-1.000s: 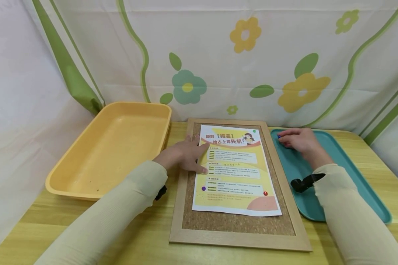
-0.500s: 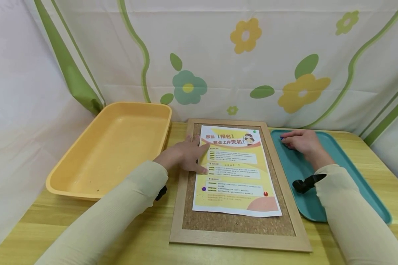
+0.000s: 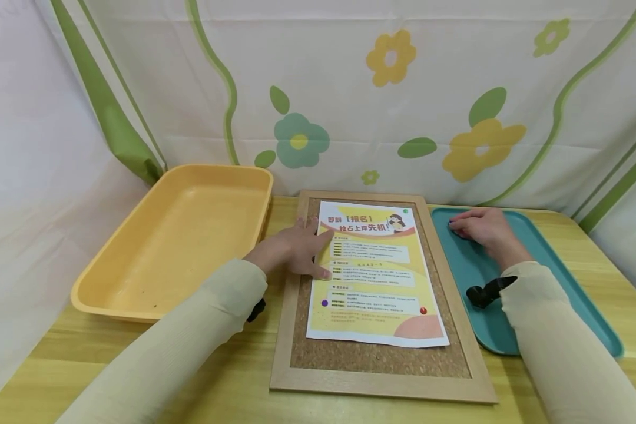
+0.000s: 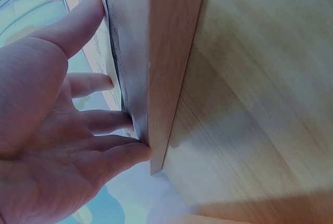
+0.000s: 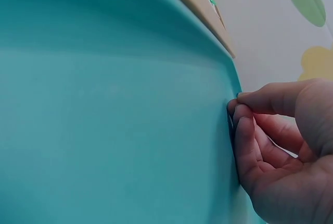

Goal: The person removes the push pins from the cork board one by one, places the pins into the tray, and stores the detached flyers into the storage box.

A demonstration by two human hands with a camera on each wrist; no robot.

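Note:
A yellow printed poster (image 3: 373,282) lies on a wood-framed cork board (image 3: 381,359). It bears a green push pin (image 3: 405,211) at top right, a purple push pin (image 3: 325,303) at lower left and a red push pin (image 3: 423,310) at lower right. With fingers spread, my left hand (image 3: 299,250) rests on the board's left frame and the poster's left edge; in the left wrist view its fingertips touch the frame (image 4: 164,78). Over the teal tray (image 3: 556,282), my right hand (image 3: 482,227) pinches a small blue push pin, almost wholly hidden by thumb and fingertips.
To the left stands a large yellow tray (image 3: 191,247) with raised walls. A flowered curtain (image 3: 350,88) hangs right behind the wooden table (image 3: 233,377). The teal tray's left rim adjoins the board's right frame.
My right hand has shifted slightly right and toward me over the teal tray; the blue push pin, visible earlier, is now mostly covered by the fingertips. The left hand stays put.

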